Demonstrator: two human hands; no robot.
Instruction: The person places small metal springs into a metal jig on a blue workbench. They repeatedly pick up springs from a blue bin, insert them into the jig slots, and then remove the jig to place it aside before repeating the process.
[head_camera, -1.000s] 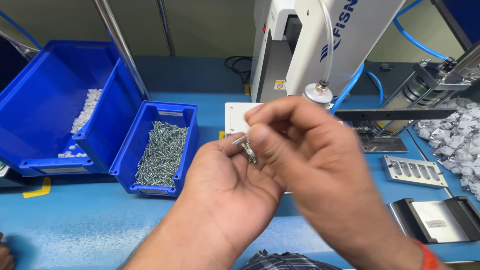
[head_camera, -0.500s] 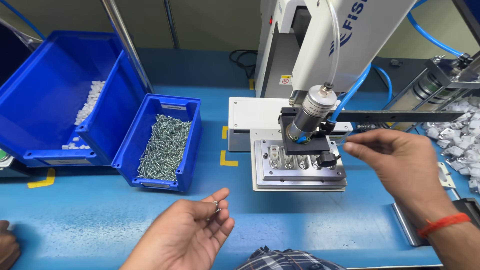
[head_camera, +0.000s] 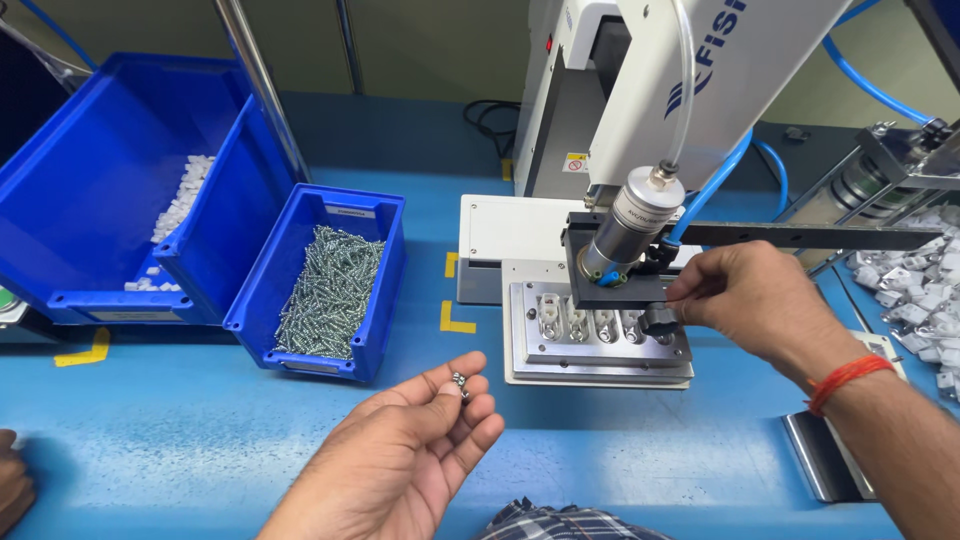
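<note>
The left hand lies palm up over the blue desk, its grip pinched lightly on a few small screws at the fingertips. The right hand has its grip closed on the black knob of the screwdriver machine, just above the metal tray.

Left hand palm-up; right hand pinching

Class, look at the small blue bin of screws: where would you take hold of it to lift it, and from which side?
Grip the small blue bin by its long side rims, both hands from above: the open top leaves the rims free, though the larger bin crowds its left.
</note>
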